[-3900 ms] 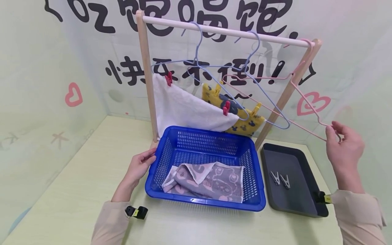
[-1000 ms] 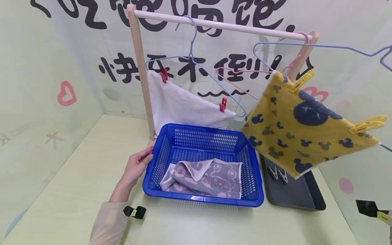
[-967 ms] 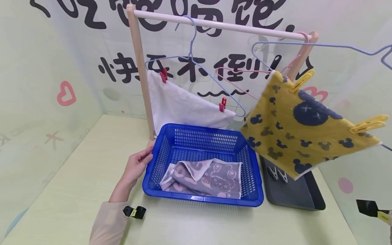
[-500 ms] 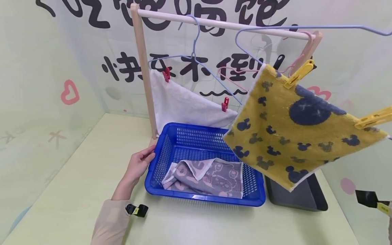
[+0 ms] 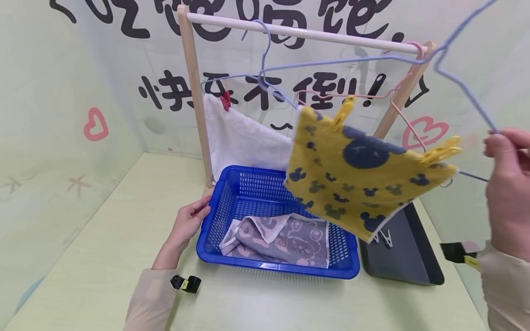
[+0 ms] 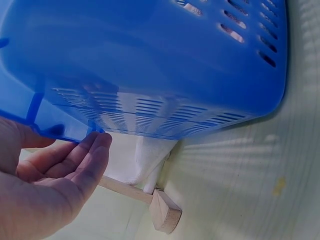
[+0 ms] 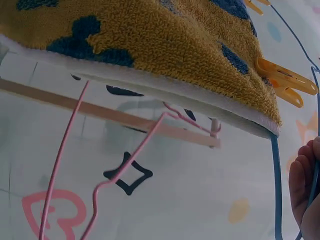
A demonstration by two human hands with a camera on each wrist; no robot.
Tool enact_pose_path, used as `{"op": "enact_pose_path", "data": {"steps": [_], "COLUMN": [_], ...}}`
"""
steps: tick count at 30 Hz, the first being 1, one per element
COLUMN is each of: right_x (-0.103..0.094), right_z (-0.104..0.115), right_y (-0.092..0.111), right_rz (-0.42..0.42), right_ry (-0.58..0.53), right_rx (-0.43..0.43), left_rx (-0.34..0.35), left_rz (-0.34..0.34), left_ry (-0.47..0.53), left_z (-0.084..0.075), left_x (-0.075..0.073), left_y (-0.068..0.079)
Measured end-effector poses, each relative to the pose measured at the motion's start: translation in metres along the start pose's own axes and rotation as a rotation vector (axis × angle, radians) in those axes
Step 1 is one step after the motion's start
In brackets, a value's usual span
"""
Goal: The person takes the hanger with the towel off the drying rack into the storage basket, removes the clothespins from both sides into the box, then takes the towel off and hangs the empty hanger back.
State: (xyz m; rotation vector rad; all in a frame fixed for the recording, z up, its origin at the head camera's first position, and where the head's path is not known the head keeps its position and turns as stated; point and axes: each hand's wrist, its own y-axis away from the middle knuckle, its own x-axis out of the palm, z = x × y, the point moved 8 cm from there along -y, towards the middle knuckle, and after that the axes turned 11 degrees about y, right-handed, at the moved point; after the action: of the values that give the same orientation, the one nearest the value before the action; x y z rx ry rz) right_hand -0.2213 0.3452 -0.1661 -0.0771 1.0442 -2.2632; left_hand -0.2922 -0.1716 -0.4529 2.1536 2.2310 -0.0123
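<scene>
At the right edge of the head view my right hand [image 5: 511, 188] grips a blue wire hanger [image 5: 468, 89] by its lower corner. A yellow towel [image 5: 364, 184] with dark mouse-head prints hangs tilted from that hanger, held by two yellow clothespins [image 5: 342, 112]. The hanger's hook runs out of the picture at the top. My left hand [image 5: 189, 225] pinches the left rim of the blue basket [image 5: 277, 269]; in the left wrist view the fingers [image 6: 92, 160] lie under the rim. A grey-and-pink towel [image 5: 285, 241] lies folded in the basket.
Behind stands a wooden rack with a white rod [image 5: 306, 33]. From it hang a blue hanger with a white towel [image 5: 244, 138] under red clothespins [image 5: 225, 100], and a bare pink hanger [image 5: 407, 122]. A dark grey tray [image 5: 407, 257] with silver clips [image 5: 386, 238] stands right of the basket.
The blue hanger with the yellow towel has come off the rod since the earliest frame. Lately it has swung left, and my right hand has re-entered the view. My left hand has stayed put.
</scene>
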Motion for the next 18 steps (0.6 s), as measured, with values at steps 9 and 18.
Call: {"op": "enact_pose_path", "data": {"steps": [9, 18], "right_x": [0.051, 0.091], "right_z": [0.044, 0.030], "right_y": [0.031, 0.057], "right_rz": [-0.045, 0.100], "right_ry": [-0.397, -0.280], "right_rx": [-0.322, -0.370], "left_rx": [0.014, 0.001], "left_rz": [0.005, 0.003], "left_ry": [0.035, 0.029], "left_z": [-0.004, -0.004], "left_x": [0.002, 0.000], "left_y": [0.002, 0.003]}}
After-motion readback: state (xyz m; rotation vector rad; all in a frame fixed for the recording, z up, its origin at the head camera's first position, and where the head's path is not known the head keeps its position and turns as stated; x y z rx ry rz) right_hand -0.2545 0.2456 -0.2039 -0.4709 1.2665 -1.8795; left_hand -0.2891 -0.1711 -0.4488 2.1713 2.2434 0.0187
